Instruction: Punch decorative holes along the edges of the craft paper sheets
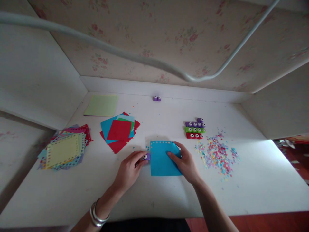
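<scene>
My left hand (131, 166) is closed on a small purple craft punch (146, 157) with an eye-like white button. The punch sits at the left edge of a blue paper sheet (161, 162). Small punched holes run along the sheet's top edge, with one or two at its upper left side. My right hand (184, 161) grips the sheet at its right side, thumb on top and fingers behind. A few blue paper bits lie just above the punch.
Several purple, green and red punches (195, 129) stand in rows at right, beside scattered confetti (218, 151). Two purple punches (156, 98) are at the back. At left lie hole-edged sheets (63, 151), a red and blue paper pile (119, 130) and pale green paper (101, 105).
</scene>
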Tool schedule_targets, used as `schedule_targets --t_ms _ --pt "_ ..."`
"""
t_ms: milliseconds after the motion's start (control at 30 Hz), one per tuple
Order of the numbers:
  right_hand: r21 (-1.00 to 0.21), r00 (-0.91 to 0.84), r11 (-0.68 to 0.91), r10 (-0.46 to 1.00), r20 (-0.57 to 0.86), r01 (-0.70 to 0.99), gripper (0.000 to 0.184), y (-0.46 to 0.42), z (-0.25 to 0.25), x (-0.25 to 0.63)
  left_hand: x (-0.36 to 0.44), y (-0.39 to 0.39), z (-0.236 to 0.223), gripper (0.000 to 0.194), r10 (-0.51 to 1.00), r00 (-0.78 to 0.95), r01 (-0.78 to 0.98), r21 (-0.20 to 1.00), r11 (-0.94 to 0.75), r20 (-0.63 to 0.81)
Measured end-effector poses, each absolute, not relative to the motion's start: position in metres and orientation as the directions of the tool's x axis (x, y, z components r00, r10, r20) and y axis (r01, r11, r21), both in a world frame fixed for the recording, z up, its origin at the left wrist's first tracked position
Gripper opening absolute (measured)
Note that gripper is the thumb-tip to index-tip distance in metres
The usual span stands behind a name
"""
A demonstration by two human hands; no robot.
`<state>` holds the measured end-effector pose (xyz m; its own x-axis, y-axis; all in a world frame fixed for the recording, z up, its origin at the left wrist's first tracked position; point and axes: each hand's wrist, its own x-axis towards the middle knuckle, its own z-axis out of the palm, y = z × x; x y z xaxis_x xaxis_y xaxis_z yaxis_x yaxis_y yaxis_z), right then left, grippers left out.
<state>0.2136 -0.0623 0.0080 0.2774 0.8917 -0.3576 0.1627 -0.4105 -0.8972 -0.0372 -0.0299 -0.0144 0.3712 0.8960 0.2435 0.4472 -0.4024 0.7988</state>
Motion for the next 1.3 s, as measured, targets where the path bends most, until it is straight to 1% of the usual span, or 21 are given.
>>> schedule_targets --t_ms 100,367,533,700,767,833,900,933,967,1033,1067,1167,1300 --pt "-0.897 0.272 -0.409 0.894 -0.356 0.171 0.065 -0.062 0.006 0.214 -0.037 -0.03 -0.015 0.022 0.894 0.374 0.454 0.791 -0.409 0.248" --pt "-0.872 0.296 -0.409 0.897 -0.329 0.269 0.063 -0.063 -0.002 0.217 -0.037 -0.029 -0.013 0.023 0.888 0.386 0.465 0.779 -0.421 0.25" --pt "-0.873 0.278 -0.385 0.91 -0.306 0.298 0.061 -0.064 -0.001 0.215 -0.036 -0.029 -0.012 0.026 0.873 0.421 0.455 0.775 -0.439 0.248" --pt "-0.829 0.269 -0.357 0.928 -0.259 0.431 0.062 -0.064 -0.004 0.211 -0.034 -0.032 -0.017 0.027 0.847 0.465 0.507 0.706 -0.494 0.258" --pt "-0.802 0.267 -0.302 0.946 -0.184 0.516 0.066 -0.066 -0.006 0.21 -0.034 -0.033 -0.019 0.029 0.847 0.459 0.535 0.678 -0.504 0.267" --pt "-0.759 0.254 -0.183 0.967 -0.023 0.625 0.069 -0.07 -0.006 0.21 -0.034 -0.034 -0.019 0.032 0.853 0.451 0.553 0.668 -0.498 0.263" --pt "-0.673 0.177 -0.038 0.974 0.139 0.739 0.067 -0.075 -0.006 0.211 -0.034 -0.035 -0.017 0.032 0.851 0.462 0.554 0.668 -0.497 0.249" --pt "-0.623 0.108 0.03 0.977 0.183 0.782 0.063 -0.078 -0.005 0.212 -0.034 -0.036 -0.015 0.031 0.848 0.473 0.552 0.669 -0.498 0.24" --pt "-0.577 0.029 0.09 0.981 0.193 0.812 0.06 -0.081 -0.005 0.212 -0.034 -0.036 -0.013 0.029 0.845 0.483 0.552 0.669 -0.498 0.232" --pt "-0.514 -0.119 0.18 0.981 0.15 0.839 0.053 -0.085 -0.006 0.212 -0.035 -0.038 -0.011 0.026 0.844 0.488 0.556 0.667 -0.495 0.22" --pt "-0.49 -0.166 0.206 0.978 0.124 0.847 0.051 -0.087 -0.007 0.212 -0.036 -0.038 -0.011 0.025 0.846 0.488 0.56 0.665 -0.494 0.217" --pt "-0.415 -0.196 0.221 0.975 0.102 0.883 0.048 -0.09 -0.01 0.209 -0.037 -0.039 -0.012 0.025 0.846 0.483 0.57 0.653 -0.499 0.226" --pt "-0.339 -0.217 0.267 0.96 0.177 0.902 0.045 -0.089 -0.013 0.208 -0.037 -0.039 -0.016 0.024 0.838 0.483 0.567 0.639 -0.521 0.254"
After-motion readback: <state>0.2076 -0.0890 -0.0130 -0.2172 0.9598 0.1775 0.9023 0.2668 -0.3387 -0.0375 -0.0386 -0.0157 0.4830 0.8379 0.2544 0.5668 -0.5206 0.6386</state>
